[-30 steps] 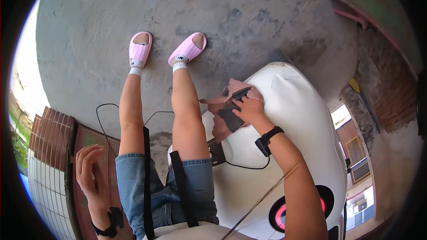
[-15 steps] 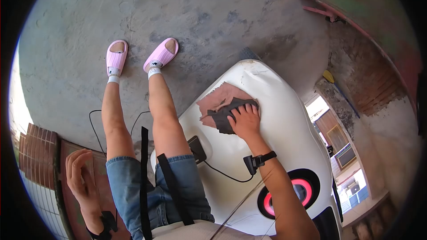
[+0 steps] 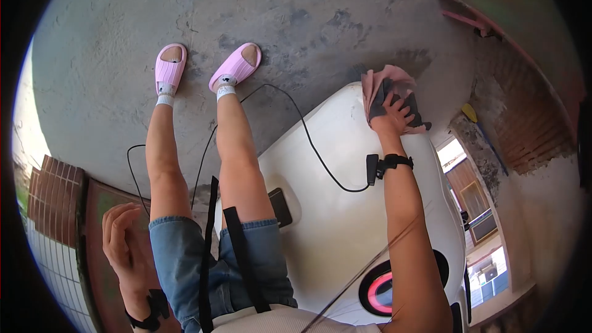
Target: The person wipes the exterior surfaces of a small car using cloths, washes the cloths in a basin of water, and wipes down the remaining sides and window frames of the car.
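Note:
My right hand (image 3: 394, 117) lies with spread fingers on a pink and dark grey cloth (image 3: 385, 83), pressing it over the far corner of a white car's (image 3: 327, 209) body. Part of the cloth bunches up past the fingertips, and the palm hides some of it. A black strap with a small device (image 3: 379, 169) is around that wrist, and a black cable runs from it. Off to the left, my left hand (image 3: 123, 240) hangs in the air beside my leg, its fingers loosely bent and holding nothing.
A red-ringed round lamp (image 3: 379, 293) is set in the car near my right arm. A dark rectangular recess (image 3: 280, 206) shows in the bodywork by my knee. The black cable (image 3: 302, 123) loops across the car and floor. A yellow-headed tool (image 3: 470, 113) leans at the right.
My right hand has slid the cloth forward and to the right, from the middle of the panel to its far corner. The cable now stretches in a wider loop. My left hand stays low.

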### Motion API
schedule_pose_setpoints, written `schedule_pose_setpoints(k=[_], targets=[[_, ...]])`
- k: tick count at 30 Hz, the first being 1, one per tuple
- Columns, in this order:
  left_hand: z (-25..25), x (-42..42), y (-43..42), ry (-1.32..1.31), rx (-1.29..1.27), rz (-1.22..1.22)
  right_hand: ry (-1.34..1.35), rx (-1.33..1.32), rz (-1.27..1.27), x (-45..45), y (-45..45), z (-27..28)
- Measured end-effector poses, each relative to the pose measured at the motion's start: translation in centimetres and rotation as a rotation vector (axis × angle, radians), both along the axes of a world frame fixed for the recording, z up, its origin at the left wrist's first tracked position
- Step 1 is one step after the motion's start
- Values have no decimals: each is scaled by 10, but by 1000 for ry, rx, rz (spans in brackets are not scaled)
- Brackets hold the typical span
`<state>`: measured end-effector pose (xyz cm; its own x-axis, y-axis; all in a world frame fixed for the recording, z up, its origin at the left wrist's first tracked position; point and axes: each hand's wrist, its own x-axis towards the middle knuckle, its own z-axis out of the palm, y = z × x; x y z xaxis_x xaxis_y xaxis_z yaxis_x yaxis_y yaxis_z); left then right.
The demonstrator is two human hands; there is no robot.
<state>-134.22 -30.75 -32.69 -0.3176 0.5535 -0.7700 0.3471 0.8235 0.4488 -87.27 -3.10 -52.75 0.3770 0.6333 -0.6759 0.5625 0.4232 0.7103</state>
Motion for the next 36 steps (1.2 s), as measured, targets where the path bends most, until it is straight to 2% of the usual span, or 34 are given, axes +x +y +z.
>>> schedule_pose_setpoints(k=[2, 3, 5, 7, 8, 10, 11, 13, 16, 18, 20, 21, 22, 24, 25, 27, 28, 30, 32, 34, 36], targets=[[2, -4, -5, 55, 7, -28, 87, -197, 249, -25, -36, -17], [4, -7, -8, 79, -9, -45, 138, -266, 241, -40, -50, -22], [7, -11, -11, 101, -22, -43, 250, -414, 407, -39, -101, -34], [10, -18, -18, 134, -21, -26, 304, -616, 323, -44, -162, -26], [14, -24, -23, 104, 1, -36, 378, -642, 360, -32, -201, -19], [16, -36, -35, 70, 31, -47, 455, -800, 359, -45, -242, 25], [14, -42, -41, 47, 47, -54, 575, -784, 359, -44, -252, 49], [10, -57, -51, 12, 67, -70, 495, -837, 104, -45, -254, 99], [18, -75, -67, 17, 144, -62, 617, -673, 150, -21, -268, 188], [22, -89, -79, 23, 168, -51, 698, -581, 215, -16, -274, 206], [24, -96, -91, 22, 150, -28, 564, -627, 298, -20, -285, 212], [23, -98, -96, 19, 151, -9, 406, -699, 163, -35, -286, 197], [21, -99, -101, 21, 157, 13, 410, -695, 160, -30, -295, 178], [23, -100, -111, 15, 185, -30, 533, -642, 429, -18, -323, 138], [24, -101, -118, 11, 210, -70, 547, -634, 433, -17, -336, 124], [26, -107, -137, 56, 181, -118, 346, -650, 401, -31, -362, 96], [27, -109, -149, 72, 149, -163, 357, -651, 398, -35, -375, 85], [23, -110, -168, 50, 67, -99, 221, -554, 118, -40, -402, 79], [13, -106, -179, 77, 94, 1, 117, -531, 276, -50, -434, 74], [9, -102, -194, 55, 157, 0, 89, -601, 297, -58, -476, 74], [13, -99, -209, 26, 169, -146, 79, -753, 318, -49, -537, 77]])
